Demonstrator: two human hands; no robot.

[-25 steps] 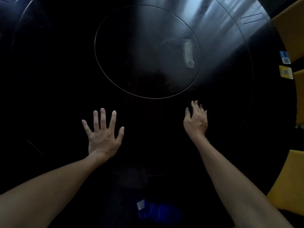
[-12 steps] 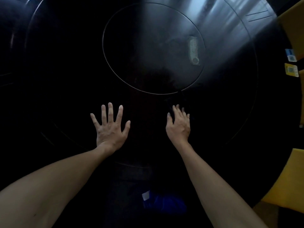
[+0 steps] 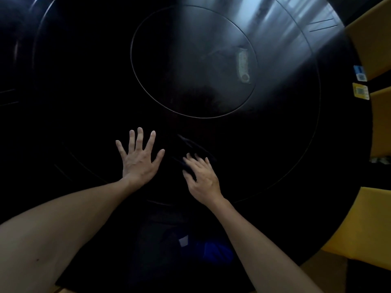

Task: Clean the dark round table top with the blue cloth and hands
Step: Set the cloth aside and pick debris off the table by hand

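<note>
The dark round table top (image 3: pixel 84 102) fills the view, glossy, with a thin-lined inner circle (image 3: pixel 249 98) at its middle. My left hand (image 3: pixel 139 159) lies flat on it, palm down, fingers spread, holding nothing. Just to its right, my right hand (image 3: pixel 202 178) presses bent fingers onto a creased cloth (image 3: pixel 190 144) that looks almost black in the dim light; a fold of it bunches by the thumb. The two hands are about a hand's width apart, nearer to me than the inner circle.
A pale label (image 3: pixel 243 64) lies inside the inner circle at the right. A blue patch with a white tag (image 3: pixel 215 250) shows at bottom centre; what it is cannot be made out. Yellow seats (image 3: pixel 359 225) ring the table's right side. Stickers (image 3: pixel 360 90) sit at the right rim.
My right hand has slid left and towards me across the table, closing the gap to my left hand, with the cloth under its fingers. My left hand stays flat in place.
</note>
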